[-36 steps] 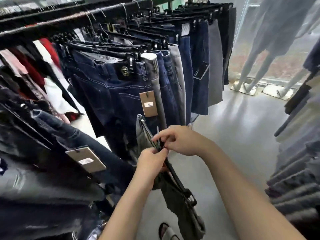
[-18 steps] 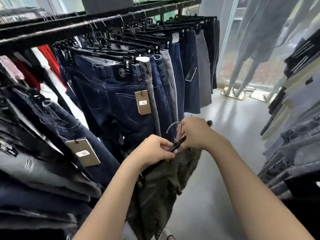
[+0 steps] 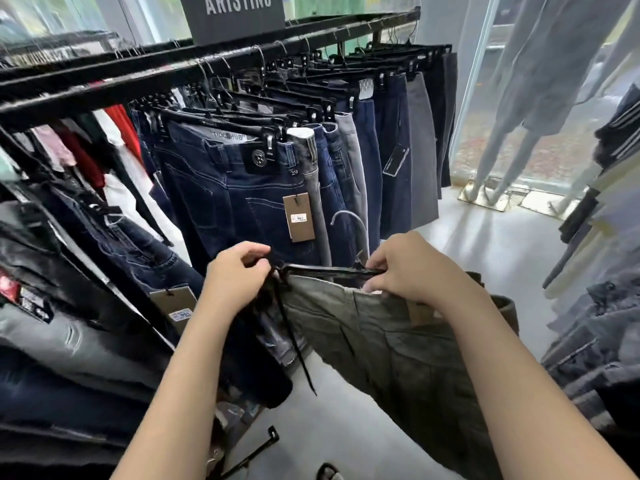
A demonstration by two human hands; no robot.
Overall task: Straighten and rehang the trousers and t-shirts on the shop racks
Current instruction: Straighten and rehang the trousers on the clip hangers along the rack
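A pair of olive-green trousers (image 3: 388,344) hangs from a black clip hanger (image 3: 329,270) held level in front of me. My left hand (image 3: 235,275) pinches the hanger's left clip and the waistband there. My right hand (image 3: 412,271) grips the hanger bar and waistband at the right. The hanger's wire hook (image 3: 349,223) sticks up between my hands. A black drawstring (image 3: 294,344) dangles from the waist. Behind, dark blue jeans (image 3: 235,199) with a brown price tag (image 3: 299,218) hang on the black rack rail (image 3: 207,64).
More jeans and grey trousers (image 3: 420,143) fill the rail toward the window. A lower rack of dark jeans (image 3: 69,306) slants at my left. Folded denim (image 3: 602,323) hangs at the right. Mannequin legs (image 3: 512,133) stand by the glass. A brand sign (image 3: 235,15) tops the rack.
The hanger went from hanging steeply down to level. My hands moved apart to its two ends and rose, and the olive trousers now hang spread below it.
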